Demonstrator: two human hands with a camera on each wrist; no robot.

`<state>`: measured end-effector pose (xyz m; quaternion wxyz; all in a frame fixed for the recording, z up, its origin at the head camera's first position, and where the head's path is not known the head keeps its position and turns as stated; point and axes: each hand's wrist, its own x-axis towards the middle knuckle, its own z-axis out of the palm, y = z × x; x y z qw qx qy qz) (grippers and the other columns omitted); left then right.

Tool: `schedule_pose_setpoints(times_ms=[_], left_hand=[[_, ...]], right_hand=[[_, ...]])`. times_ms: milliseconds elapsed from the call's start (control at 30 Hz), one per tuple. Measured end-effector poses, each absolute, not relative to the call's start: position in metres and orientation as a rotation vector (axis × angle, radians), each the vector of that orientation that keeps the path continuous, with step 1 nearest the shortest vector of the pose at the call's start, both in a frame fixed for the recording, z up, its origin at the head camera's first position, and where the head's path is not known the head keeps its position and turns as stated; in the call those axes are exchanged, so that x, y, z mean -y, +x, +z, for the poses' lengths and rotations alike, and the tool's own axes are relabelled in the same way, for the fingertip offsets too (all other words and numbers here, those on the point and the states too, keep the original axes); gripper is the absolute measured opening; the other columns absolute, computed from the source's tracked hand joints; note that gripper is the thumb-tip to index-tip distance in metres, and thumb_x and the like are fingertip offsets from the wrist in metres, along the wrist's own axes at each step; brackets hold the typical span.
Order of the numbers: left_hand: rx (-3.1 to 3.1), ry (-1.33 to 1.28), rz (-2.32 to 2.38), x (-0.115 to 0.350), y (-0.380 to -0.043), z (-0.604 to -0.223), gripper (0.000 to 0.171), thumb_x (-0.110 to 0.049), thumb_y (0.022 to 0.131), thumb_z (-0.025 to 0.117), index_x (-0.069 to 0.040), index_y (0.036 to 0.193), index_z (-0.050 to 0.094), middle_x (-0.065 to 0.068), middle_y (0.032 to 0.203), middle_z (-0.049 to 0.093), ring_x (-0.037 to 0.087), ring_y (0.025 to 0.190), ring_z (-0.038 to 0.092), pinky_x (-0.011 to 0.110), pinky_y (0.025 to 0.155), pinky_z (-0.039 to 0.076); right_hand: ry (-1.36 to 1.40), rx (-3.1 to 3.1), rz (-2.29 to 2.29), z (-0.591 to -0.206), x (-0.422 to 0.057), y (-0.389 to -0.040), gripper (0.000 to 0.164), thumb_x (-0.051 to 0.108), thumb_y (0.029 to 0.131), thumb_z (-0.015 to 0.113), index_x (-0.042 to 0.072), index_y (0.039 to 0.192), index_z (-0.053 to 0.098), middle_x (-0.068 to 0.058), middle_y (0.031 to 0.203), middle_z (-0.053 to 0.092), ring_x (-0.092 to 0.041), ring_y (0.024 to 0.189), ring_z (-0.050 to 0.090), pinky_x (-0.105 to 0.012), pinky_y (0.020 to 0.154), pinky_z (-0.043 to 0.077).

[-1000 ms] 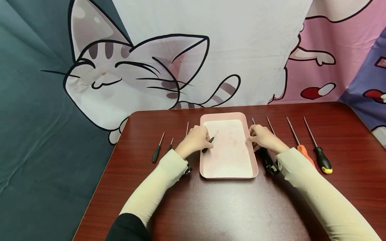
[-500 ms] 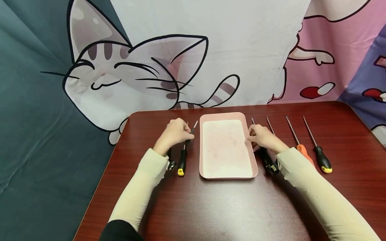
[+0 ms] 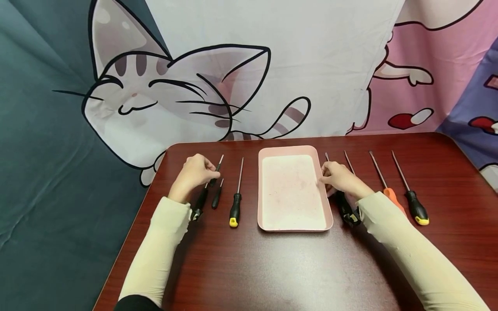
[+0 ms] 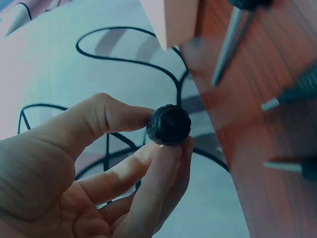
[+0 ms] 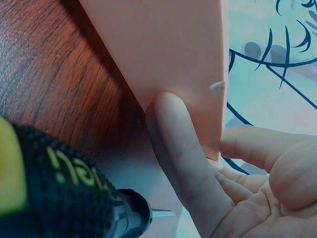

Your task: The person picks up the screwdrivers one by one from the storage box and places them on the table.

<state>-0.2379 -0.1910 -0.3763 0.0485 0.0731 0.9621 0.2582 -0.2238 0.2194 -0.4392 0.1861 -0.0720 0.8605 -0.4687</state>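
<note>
In the head view my left hand [image 3: 196,172] pinches a small black screwdriver [image 3: 218,165] over the left part of the table, its tip pointing up and away. The left wrist view looks onto the end of its ridged handle [image 4: 169,125], held between thumb and fingertips. A small screwdriver [image 3: 218,196] lies beside that hand, and another black handle [image 3: 202,198] shows below it. My right hand [image 3: 338,175] grips the right rim of the pink tray [image 3: 330,216]. In the right wrist view one finger presses the tray's outer wall [image 5: 183,44], the thumb at its edge.
A black-and-yellow screwdriver [image 3: 235,207] lies left of the tray. Right of it lie an orange-handled screwdriver [image 3: 393,199], a black-and-yellow one [image 3: 417,207] and others partly hidden by my right arm. A cartoon cloth [image 3: 330,65] hangs behind the brown table [image 3: 295,272].
My left hand has carried the small screwdriver leftward from over the tray, past the black-and-yellow screwdriver, to the table's left side. The right hand has stayed at the tray's rim.
</note>
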Motion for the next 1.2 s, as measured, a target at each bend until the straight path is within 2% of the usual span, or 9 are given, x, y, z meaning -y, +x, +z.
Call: schedule_pose_setpoints(times_ms=[100,200,400,500,600,833,967,1200], left_hand=[[-2.951,0.166,0.761,0.202,-0.237,-0.378,0.019,-0.019,0.085,0.075,-0.001,0.091,0.077,0.011,0.088,0.073,0.027,0.080,0.064,0.043,0.075,0.053],[-2.948,0.101,0.735,0.213,-0.237,-0.380,0.022,-0.022,0.085,0.075,-0.001,0.092,0.076,0.012,0.089,0.073,0.028,0.077,0.065,0.045,0.073,0.053],[-2.940,0.060,0.676,0.239,-0.235,-0.387,0.023,-0.021,0.087,0.074,0.001,0.094,0.075,0.017,0.098,0.072,0.038,0.094,0.061,0.059,0.092,0.043],[-2.926,0.025,0.658,0.248,-0.234,-0.392,0.023,-0.021,0.088,0.073,0.001,0.093,0.075,0.019,0.099,0.070,0.041,0.094,0.060,0.058,0.087,0.046],[-2.918,-0.006,0.632,0.255,-0.232,-0.398,0.020,-0.020,0.088,0.073,0.000,0.090,0.074,0.018,0.096,0.069,0.040,0.091,0.060,0.052,0.078,0.049],[-2.912,-0.035,0.574,0.264,-0.232,-0.413,0.020,-0.019,0.087,0.075,-0.002,0.077,0.071,0.010,0.078,0.067,0.036,0.086,0.060,0.052,0.080,0.047],[-2.890,-0.036,0.566,0.266,-0.233,-0.418,0.022,-0.019,0.088,0.075,-0.001,0.076,0.072,0.007,0.070,0.065,0.032,0.078,0.059,0.048,0.075,0.048],[-2.891,-0.017,0.541,0.265,-0.234,-0.425,0.023,-0.019,0.086,0.076,-0.001,0.073,0.072,0.002,0.062,0.063,0.027,0.072,0.060,0.049,0.078,0.048]], right_hand=[[-0.202,-2.421,-1.328,-0.439,-0.220,-0.223,0.009,-0.008,0.097,0.054,-0.014,0.100,0.047,-0.027,0.091,0.062,-0.026,0.068,0.069,-0.042,0.057,0.059],[-0.206,-2.424,-1.330,-0.439,-0.219,-0.223,0.009,-0.008,0.096,0.054,-0.013,0.099,0.047,-0.026,0.090,0.062,-0.026,0.066,0.069,-0.042,0.057,0.059],[-0.204,-2.421,-1.332,-0.439,-0.219,-0.222,0.011,-0.008,0.097,0.055,-0.013,0.101,0.047,-0.026,0.089,0.062,-0.025,0.065,0.069,-0.042,0.057,0.059],[-0.205,-2.428,-1.331,-0.439,-0.219,-0.222,0.010,-0.008,0.096,0.055,-0.013,0.100,0.047,-0.025,0.088,0.062,-0.025,0.064,0.069,-0.042,0.056,0.059],[-0.211,-2.438,-1.328,-0.439,-0.219,-0.222,0.009,-0.008,0.096,0.055,-0.012,0.099,0.047,-0.025,0.087,0.063,-0.025,0.063,0.069,-0.042,0.056,0.059],[-0.216,-2.445,-1.328,-0.439,-0.219,-0.222,0.008,-0.009,0.096,0.054,-0.011,0.097,0.047,-0.024,0.086,0.063,-0.024,0.063,0.069,-0.042,0.056,0.059],[-0.212,-2.431,-1.342,-0.439,-0.219,-0.222,0.008,-0.009,0.096,0.054,-0.012,0.097,0.047,-0.026,0.088,0.063,-0.025,0.064,0.069,-0.043,0.056,0.059],[-0.225,-2.436,-1.342,-0.440,-0.219,-0.221,0.007,-0.009,0.096,0.053,-0.011,0.097,0.047,-0.027,0.089,0.064,-0.026,0.064,0.069,-0.043,0.056,0.059]])
